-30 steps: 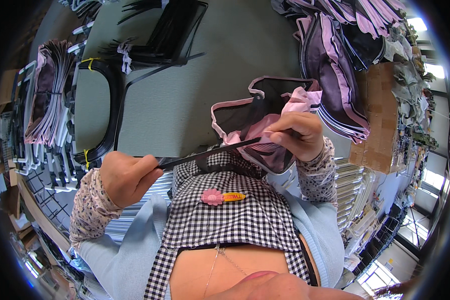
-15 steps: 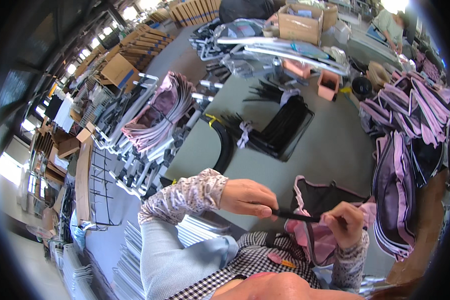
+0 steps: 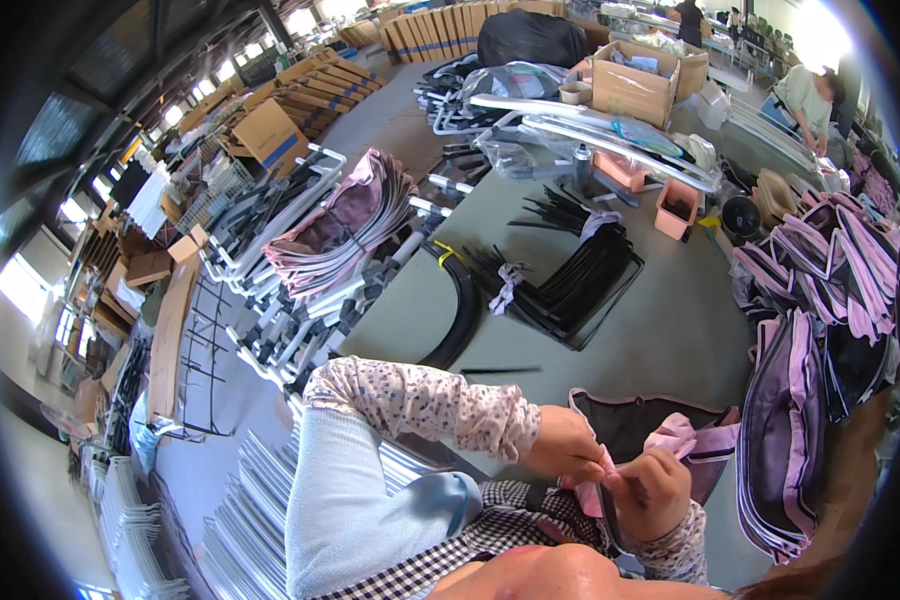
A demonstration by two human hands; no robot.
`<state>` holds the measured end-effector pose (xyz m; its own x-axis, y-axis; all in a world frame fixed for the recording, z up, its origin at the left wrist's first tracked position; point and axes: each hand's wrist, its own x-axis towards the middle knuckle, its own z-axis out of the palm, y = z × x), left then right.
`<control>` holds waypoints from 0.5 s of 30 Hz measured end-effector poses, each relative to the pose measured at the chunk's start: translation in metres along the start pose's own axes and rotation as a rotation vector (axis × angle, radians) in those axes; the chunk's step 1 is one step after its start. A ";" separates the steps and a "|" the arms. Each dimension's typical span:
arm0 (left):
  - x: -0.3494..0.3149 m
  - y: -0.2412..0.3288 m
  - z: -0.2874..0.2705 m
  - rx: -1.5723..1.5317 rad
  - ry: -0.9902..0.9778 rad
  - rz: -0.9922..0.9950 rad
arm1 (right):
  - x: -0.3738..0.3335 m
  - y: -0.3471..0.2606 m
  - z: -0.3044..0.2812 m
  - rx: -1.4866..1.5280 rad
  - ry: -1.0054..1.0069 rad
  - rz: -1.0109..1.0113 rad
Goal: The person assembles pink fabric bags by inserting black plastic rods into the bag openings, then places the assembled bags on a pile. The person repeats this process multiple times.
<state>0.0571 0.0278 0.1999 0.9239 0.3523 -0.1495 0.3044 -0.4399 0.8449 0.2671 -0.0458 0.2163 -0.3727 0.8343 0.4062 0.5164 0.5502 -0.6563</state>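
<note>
Left of the tabletop (image 3: 675,310), grey floor (image 3: 185,475) runs toward a pale wall (image 3: 50,490) with bright windows (image 3: 22,288); cartons (image 3: 450,35) line up beyond the tabletop, glaring light (image 3: 820,35) past its far right corner.

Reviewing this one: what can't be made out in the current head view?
All in the head view:
- What the right hand grips beside the left hand, which pinches pink cloth: covered by the fingers.
- Lower part of the mesh piece: behind the right hand.
- Part of the near edge of the table: behind the left sleeve.
- What the co-worker handles: too small.
</note>
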 end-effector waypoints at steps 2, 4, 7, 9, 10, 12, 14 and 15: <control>-0.016 -0.003 -0.023 0.101 -0.048 -0.119 | -0.005 0.002 -0.024 -0.087 0.055 -0.008; -0.035 -0.037 -0.045 0.063 -0.070 -0.300 | -0.024 0.020 -0.054 -0.123 0.249 -0.009; -0.059 -0.059 -0.056 -0.077 0.203 -0.339 | -0.035 0.028 -0.091 -0.223 0.227 0.129; -0.059 -0.053 -0.053 0.171 0.277 0.053 | -0.039 0.028 -0.092 -0.325 0.185 0.104; -0.061 -0.039 -0.052 0.142 0.269 0.103 | -0.034 0.021 -0.093 -0.341 0.156 0.107; -0.059 -0.010 -0.064 0.142 0.248 0.148 | -0.037 0.016 -0.093 -0.308 0.187 0.137; -0.050 0.009 -0.066 0.125 0.234 0.109 | -0.032 0.013 -0.089 -0.259 0.227 0.087; -0.051 0.019 -0.061 0.097 0.239 0.076 | -0.029 0.009 -0.083 -0.207 0.180 0.150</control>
<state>0.0012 0.0523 0.2549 0.8675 0.4951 0.0474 0.2677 -0.5452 0.7944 0.3468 -0.0621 0.2512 -0.1474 0.8895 0.4325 0.7080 0.4002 -0.5818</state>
